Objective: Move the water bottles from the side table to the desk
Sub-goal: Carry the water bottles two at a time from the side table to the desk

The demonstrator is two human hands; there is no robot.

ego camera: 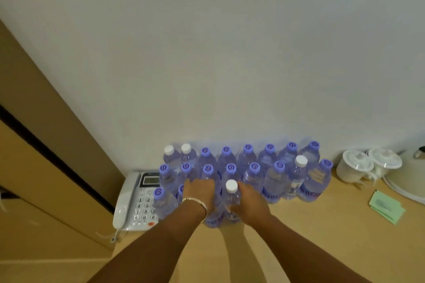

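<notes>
Clear plastic water bottles (273,181) on matt wood-look desk (322,236).

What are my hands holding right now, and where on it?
The right hand grips the white-capped bottle around its body. The left hand lies over a bottle top; its grip cannot be told.

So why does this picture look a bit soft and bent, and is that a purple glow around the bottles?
Head view: the wide-angle lens bows the cabinet edge; the whole frame is slightly soft, so the bottles show unreadable labels and a violet fringe on the wall; forearm shadows fall on the tabletop.
</notes>
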